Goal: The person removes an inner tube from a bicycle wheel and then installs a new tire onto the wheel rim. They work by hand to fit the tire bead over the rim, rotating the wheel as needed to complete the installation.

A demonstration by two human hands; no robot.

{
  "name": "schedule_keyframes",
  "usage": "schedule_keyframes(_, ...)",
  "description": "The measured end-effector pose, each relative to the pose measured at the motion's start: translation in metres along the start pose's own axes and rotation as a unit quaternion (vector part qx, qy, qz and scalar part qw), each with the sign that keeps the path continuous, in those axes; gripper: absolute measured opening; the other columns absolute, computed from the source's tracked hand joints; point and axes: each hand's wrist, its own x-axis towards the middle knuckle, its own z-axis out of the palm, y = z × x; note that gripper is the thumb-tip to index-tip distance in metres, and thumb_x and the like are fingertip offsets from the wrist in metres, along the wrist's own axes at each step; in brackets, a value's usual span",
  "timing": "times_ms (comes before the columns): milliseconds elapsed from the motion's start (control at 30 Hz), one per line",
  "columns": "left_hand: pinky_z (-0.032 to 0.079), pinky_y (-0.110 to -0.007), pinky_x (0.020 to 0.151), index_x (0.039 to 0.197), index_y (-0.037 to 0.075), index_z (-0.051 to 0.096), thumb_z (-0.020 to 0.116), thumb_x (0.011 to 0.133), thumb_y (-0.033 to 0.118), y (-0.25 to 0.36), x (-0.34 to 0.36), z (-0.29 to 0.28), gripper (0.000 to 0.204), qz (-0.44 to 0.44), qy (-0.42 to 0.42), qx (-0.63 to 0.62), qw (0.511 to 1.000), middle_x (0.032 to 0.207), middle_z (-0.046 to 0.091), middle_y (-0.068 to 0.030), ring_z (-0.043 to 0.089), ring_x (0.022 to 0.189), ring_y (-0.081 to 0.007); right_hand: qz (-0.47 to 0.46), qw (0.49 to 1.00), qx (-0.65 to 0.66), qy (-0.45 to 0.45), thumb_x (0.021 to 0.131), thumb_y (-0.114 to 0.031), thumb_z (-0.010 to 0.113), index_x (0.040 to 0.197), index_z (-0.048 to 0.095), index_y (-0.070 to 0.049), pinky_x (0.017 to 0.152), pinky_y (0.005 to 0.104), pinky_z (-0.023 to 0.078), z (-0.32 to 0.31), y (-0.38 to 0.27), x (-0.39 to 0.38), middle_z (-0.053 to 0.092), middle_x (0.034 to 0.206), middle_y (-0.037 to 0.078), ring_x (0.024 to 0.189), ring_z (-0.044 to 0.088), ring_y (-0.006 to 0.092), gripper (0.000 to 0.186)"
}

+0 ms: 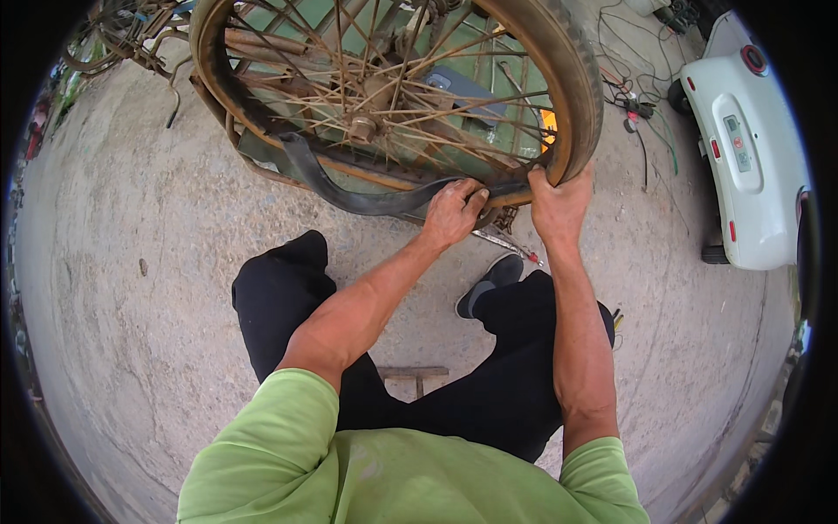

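Note:
A rusty spoked wheel (375,94) with a worn tyre (590,105) fills the upper middle. Along its near side, a black inner tube (345,194) sags outside the rim in a loose curve. My left hand (456,212) is closed on the inner tube at the wheel's near edge, fingers curled over it. To its right, my right hand (560,205) grips the tyre, its thumb on the inner side near the rim. Where the tube goes between my hands is partly hidden.
A white car (751,166) stands at the right. Tangled cables (642,87) lie on the concrete (148,288) at the upper right. A metal tool with a red tip (531,258) lies near my shoe (493,281). Parts of another bicycle (140,44) show at the upper left.

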Motion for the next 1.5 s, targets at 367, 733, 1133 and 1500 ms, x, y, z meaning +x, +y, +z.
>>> schedule_keyframes(367, 0.049, -0.053, 0.104, 0.144, 0.003, 0.068, 0.073, 0.098, 0.03, -0.013, 0.013, -0.013, 0.054, 0.151, -0.194, 0.229, 0.942, 0.123, 0.067, -0.0235, 0.059, 0.121, -0.0437, 0.051, 0.998, 0.039, 0.005, 0.087, -0.008, 0.074, 0.129, 0.055, 0.003, 0.096, 0.0422, 0.053, 0.01, 0.011, -0.008, 0.068, 0.111, 0.017, 0.101, 0.066, 0.0316, 0.048)
schedule_keyframes(733, 0.048, -0.049, 0.114, 0.149, 0.011, 0.067, 0.074, 0.093, 0.03, 0.005, 0.002, -0.016, 0.059, 0.022, -0.144, -0.01, 0.989, 0.133, 0.063, -0.0278, 0.06, 0.129, -0.041, -0.001, 1.0, 0.01, 0.025, 0.086, -0.011, 0.075, 0.12, 0.059, 0.003, 0.095, 0.0436, 0.053, 0.007, -0.002, 0.002, 0.066, 0.108, 0.019, 0.1, 0.067, 0.036, 0.04)
schedule_keyframes(1133, 0.048, -0.05, 0.11, 0.146, 0.004, 0.067, 0.078, 0.09, 0.028, 0.034, 0.01, -0.001, 0.063, 0.01, -0.134, 0.067, 0.989, 0.124, 0.062, -0.0268, 0.06, 0.127, -0.0431, 0.003, 0.997, -0.059, 0.056, 0.086, -0.023, 0.087, 0.124, 0.06, 0.001, 0.096, 0.0457, 0.053, 0.005, -0.025, 0.008, 0.068, 0.111, 0.019, 0.103, 0.069, 0.038, 0.052)
schedule_keyframes(1500, 0.05, -0.045, 0.11, 0.143, -0.001, 0.065, 0.078, 0.088, 0.02, 0.086, 0.014, -0.005, 0.061, 0.059, -0.117, -0.233, 0.963, 0.132, 0.067, -0.0236, 0.064, 0.124, -0.0393, -0.012, 0.999, 0.01, 0.044, 0.09, -0.021, 0.088, 0.125, 0.061, 0.004, 0.095, 0.0412, 0.054, 0.003, -0.004, -0.003, 0.069, 0.113, 0.017, 0.103, 0.069, 0.0285, 0.051)
